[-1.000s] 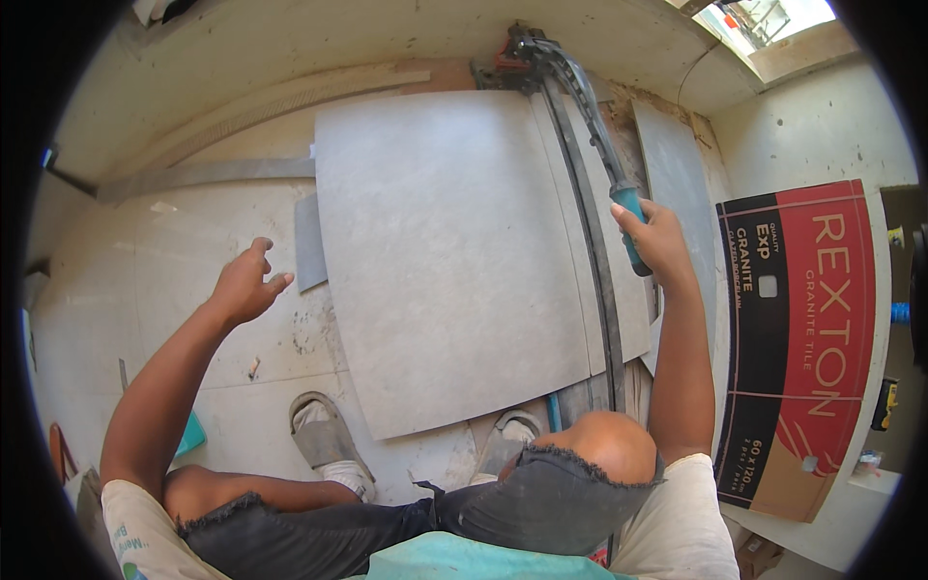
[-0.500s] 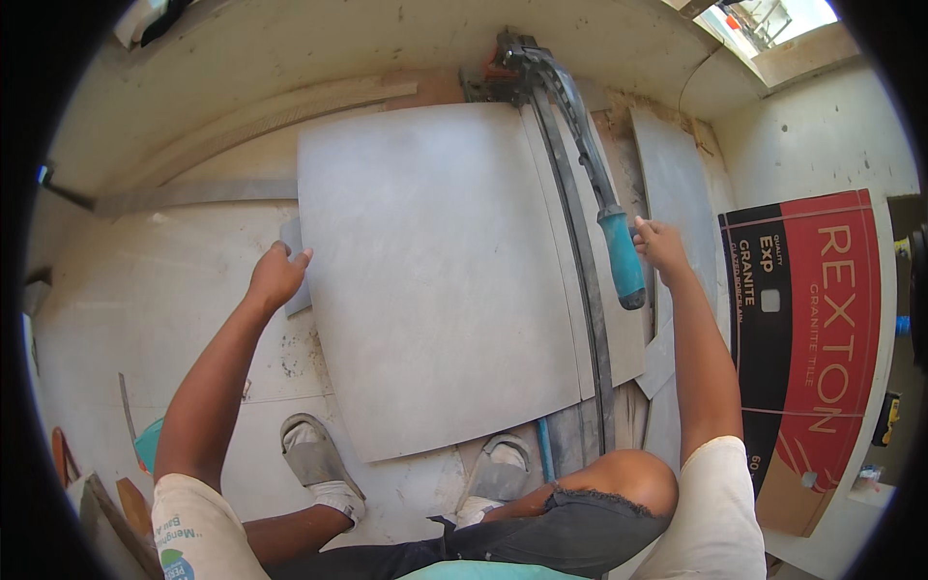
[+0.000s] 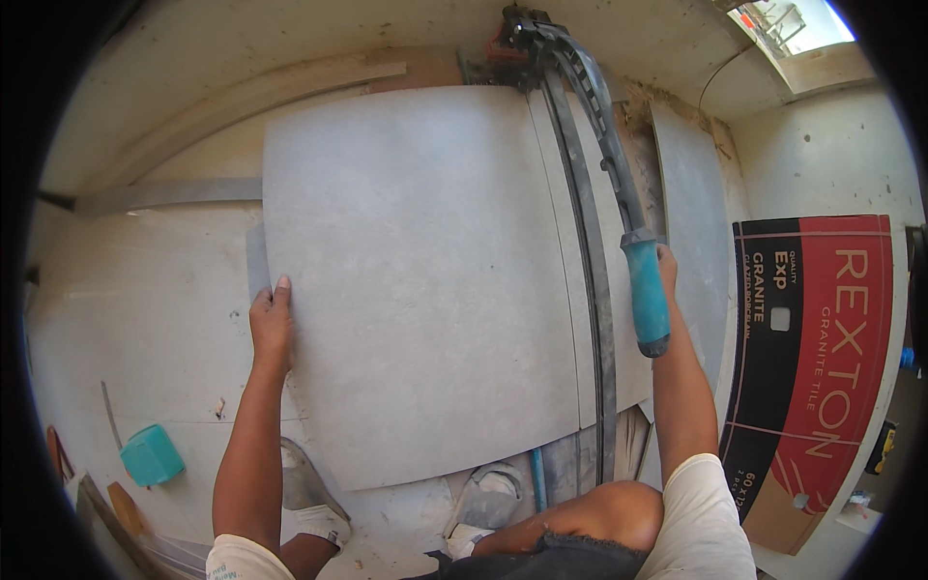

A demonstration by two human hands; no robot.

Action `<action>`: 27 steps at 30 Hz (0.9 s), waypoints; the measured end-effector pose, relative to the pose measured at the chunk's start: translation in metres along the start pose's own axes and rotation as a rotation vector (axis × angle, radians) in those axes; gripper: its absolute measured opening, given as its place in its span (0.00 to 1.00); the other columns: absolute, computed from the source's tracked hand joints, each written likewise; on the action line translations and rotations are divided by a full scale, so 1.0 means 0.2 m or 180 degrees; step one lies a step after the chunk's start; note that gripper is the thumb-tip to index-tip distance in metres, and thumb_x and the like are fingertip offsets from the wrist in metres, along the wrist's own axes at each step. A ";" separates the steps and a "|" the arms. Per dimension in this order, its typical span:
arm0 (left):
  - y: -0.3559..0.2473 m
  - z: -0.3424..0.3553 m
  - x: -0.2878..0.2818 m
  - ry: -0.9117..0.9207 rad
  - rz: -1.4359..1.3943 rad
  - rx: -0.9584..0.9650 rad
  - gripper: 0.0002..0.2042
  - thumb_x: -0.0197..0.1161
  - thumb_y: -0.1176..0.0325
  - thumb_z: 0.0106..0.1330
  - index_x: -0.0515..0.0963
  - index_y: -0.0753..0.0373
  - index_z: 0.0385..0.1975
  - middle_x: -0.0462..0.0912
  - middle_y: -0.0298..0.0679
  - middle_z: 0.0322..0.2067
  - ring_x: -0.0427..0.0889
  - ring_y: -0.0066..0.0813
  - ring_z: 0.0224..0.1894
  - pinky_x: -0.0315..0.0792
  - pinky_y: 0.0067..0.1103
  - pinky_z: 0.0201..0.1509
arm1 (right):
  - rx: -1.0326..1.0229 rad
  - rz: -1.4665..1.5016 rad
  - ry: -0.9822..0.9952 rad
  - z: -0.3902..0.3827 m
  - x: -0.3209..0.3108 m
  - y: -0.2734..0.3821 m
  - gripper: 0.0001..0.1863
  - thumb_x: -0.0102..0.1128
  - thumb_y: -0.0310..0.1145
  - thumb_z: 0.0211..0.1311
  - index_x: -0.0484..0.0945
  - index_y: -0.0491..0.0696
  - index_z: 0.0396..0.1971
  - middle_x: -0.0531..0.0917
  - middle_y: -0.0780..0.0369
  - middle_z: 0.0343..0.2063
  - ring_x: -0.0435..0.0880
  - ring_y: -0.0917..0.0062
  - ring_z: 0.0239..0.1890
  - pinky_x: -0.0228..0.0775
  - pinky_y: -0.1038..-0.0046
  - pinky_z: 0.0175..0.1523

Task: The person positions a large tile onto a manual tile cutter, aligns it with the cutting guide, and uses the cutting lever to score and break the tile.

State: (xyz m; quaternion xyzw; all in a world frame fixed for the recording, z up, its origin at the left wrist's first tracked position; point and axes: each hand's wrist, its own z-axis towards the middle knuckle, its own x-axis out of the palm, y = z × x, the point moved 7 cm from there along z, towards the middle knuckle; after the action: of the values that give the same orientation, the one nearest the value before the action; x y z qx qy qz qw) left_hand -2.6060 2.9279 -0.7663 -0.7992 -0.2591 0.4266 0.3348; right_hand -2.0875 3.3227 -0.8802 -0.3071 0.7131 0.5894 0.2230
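A large pale grey tile [image 3: 416, 280] lies under the rail [image 3: 585, 232] of a manual tile cutter. A thin straight line runs down the tile just left of that rail. At the tile's left edge my left hand [image 3: 272, 324] is closed, its thumb up along the rim and its other fingers mostly hidden. My right hand [image 3: 666, 269] is by the tile's right edge, largely covered by the cutter's teal handle [image 3: 646, 295], so its grip does not show. The handle slants toward me from the cutter's black head [image 3: 532, 43] at the far end.
A red and black tile carton [image 3: 817, 358] stands at the right. Another grey tile piece [image 3: 694, 203] lies beyond the cutter. Strips of material [image 3: 174, 196] lie at the far left, and a teal box [image 3: 153, 454] at the near left. My sandalled feet flank the tile's near corner.
My left hand has come down onto the tile's left edge. The right hand has moved in behind the teal handle. The whole view has shifted slightly.
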 end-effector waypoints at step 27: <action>0.03 -0.02 -0.02 -0.0004 0.0001 0.0043 0.18 0.55 0.56 0.69 0.72 0.70 0.35 0.74 0.35 0.31 0.69 0.20 0.35 0.67 0.19 0.42 | -0.0274 0.0389 0.0018 0.01 0.05 -0.06 0.16 0.61 0.30 0.57 0.79 0.39 0.43 0.84 0.54 0.31 0.83 0.76 0.32 0.73 0.74 0.39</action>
State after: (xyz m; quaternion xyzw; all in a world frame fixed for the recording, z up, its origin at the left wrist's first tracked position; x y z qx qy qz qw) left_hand -2.6048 2.9200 -0.7664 -0.7968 -0.2563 0.4289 0.3399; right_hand -2.0861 3.3214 -0.8952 -0.2739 0.7052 0.6312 0.1712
